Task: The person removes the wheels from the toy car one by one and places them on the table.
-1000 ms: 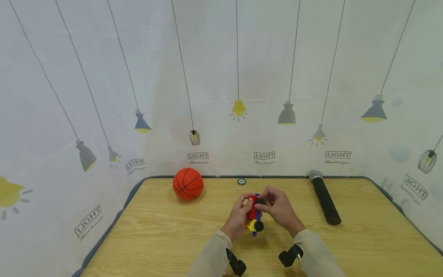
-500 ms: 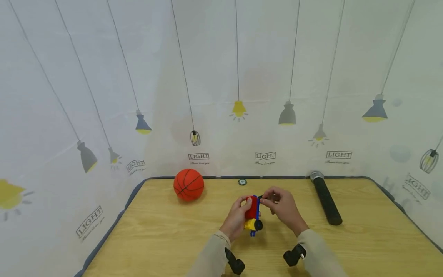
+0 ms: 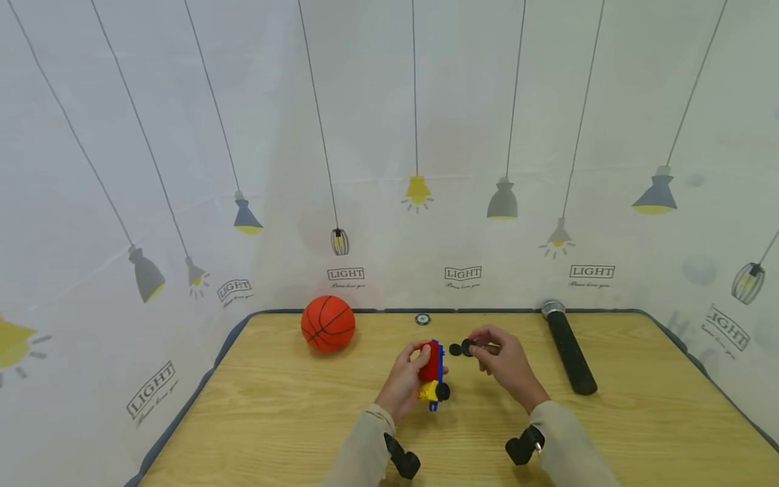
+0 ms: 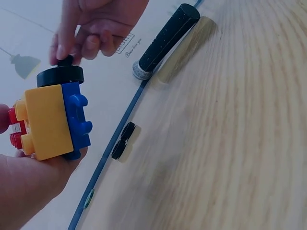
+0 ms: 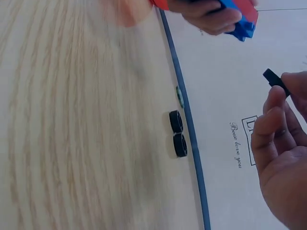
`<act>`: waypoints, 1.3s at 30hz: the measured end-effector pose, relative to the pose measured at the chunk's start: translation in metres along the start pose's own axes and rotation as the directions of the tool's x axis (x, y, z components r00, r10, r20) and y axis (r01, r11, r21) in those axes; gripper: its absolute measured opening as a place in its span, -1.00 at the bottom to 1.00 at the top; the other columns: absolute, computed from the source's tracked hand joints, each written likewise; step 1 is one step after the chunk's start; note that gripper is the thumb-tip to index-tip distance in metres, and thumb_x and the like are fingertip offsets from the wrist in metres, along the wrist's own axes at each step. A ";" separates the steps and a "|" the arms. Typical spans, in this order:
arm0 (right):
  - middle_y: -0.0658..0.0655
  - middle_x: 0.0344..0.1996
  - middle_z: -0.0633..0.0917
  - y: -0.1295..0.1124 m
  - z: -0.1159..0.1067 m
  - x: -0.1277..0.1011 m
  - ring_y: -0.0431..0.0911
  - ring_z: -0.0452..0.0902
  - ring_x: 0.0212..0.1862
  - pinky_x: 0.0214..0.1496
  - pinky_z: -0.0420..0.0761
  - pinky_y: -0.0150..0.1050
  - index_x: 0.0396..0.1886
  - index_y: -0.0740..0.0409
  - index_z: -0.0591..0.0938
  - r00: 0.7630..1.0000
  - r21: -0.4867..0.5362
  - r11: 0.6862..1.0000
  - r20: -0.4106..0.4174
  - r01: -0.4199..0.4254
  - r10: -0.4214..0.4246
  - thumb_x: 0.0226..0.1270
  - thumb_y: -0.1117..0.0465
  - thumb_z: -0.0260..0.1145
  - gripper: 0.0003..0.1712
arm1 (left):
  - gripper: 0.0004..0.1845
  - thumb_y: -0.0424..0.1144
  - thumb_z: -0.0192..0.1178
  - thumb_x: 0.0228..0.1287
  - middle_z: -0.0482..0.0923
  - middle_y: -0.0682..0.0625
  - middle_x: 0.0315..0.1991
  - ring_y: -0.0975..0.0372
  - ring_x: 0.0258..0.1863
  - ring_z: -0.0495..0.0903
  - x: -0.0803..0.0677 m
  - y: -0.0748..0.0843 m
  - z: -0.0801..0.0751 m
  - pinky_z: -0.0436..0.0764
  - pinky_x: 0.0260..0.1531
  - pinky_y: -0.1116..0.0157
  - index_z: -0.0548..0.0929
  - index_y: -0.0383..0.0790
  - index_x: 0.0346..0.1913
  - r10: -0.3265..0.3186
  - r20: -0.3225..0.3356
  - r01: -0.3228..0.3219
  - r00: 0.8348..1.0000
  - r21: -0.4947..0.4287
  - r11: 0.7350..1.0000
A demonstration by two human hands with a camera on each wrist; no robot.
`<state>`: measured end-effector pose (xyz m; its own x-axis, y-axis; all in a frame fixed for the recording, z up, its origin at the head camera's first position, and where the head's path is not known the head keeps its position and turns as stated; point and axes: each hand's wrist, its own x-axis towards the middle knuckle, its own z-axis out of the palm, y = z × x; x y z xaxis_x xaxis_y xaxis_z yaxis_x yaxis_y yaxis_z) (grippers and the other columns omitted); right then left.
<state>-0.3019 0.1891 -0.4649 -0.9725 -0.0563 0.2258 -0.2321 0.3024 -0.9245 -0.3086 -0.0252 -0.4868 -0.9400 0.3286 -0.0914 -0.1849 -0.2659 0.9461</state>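
I'm holding the toy raised over the tabletop with my left hand, its fingers curling round it. At the toy's two o'clock, my right hand's fingers are pinching a black wheel, almost closed. On my feed, two more wheels are lying side by side; the ball is sitting at ten o'clock.

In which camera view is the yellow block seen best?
The left wrist view: the yellow block appears large, broad face unobstructed. The head view shows it small; the right wrist view, not at all.
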 end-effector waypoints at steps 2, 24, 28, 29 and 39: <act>0.24 -0.26 0.63 0.003 -0.002 0.002 -0.15 0.51 -0.54 -0.50 0.56 -0.22 0.04 0.25 0.59 1.000 -0.030 0.999 -0.020 -0.025 0.024 0.40 0.31 0.30 -0.74 | -0.53 -0.03 -0.03 0.58 0.45 -0.27 0.29 -0.05 0.13 0.68 0.000 0.001 -0.002 0.64 0.09 0.24 0.33 -0.15 0.39 -0.011 -0.005 0.011 1.000 0.003 1.000; 0.24 -0.43 0.77 0.040 -0.015 0.027 -0.10 0.64 -0.57 -0.47 0.60 -0.24 -0.14 0.35 0.65 0.946 -0.214 0.923 -0.123 -0.320 0.300 0.30 0.33 0.34 -0.81 | -0.56 -0.06 -0.02 0.59 0.37 -0.28 0.36 -0.09 0.16 0.65 -0.002 0.004 -0.005 0.63 0.10 0.24 0.34 -0.15 0.38 -0.011 0.019 0.011 1.000 -0.005 1.000; 0.22 -0.51 0.77 0.041 -0.012 0.031 -0.14 0.63 -0.63 -0.52 0.64 -0.25 -0.18 0.37 0.68 0.925 -0.191 0.910 -0.175 -0.369 0.338 0.27 0.33 0.36 -0.82 | -0.56 -0.06 -0.03 0.59 0.37 -0.29 0.36 -0.07 0.14 0.66 -0.002 0.005 -0.004 0.64 0.05 0.26 0.34 -0.15 0.38 -0.013 0.019 0.013 1.000 -0.002 1.000; 0.21 -0.53 0.77 0.041 -0.011 0.032 -0.15 0.63 -0.64 -0.53 0.64 -0.25 -0.19 0.37 0.69 0.920 -0.187 0.907 -0.187 -0.377 0.344 0.27 0.33 0.36 -0.82 | -0.56 -0.06 -0.02 0.59 0.37 -0.29 0.36 -0.07 0.15 0.66 -0.002 0.005 -0.003 0.64 0.04 0.26 0.34 -0.14 0.38 -0.016 0.018 0.016 1.000 -0.003 1.000; 0.07 -0.68 0.71 0.047 -0.010 0.032 -0.16 0.59 -0.67 -0.48 0.56 -0.30 -0.28 0.32 0.71 0.897 -0.233 0.877 -0.249 -0.421 0.365 0.26 0.27 0.36 -0.83 | -0.55 -0.06 -0.01 0.58 0.41 -0.28 0.34 -0.04 0.11 0.69 -0.002 0.006 -0.003 0.64 0.06 0.25 0.35 -0.15 0.38 -0.022 0.017 0.022 1.000 0.009 1.000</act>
<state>-0.3440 0.2109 -0.4980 -0.9534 0.2962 -0.0582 0.2096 0.5109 -0.8337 -0.3086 -0.0300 -0.4822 -0.9308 0.3494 -0.1074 -0.2032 -0.2502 0.9466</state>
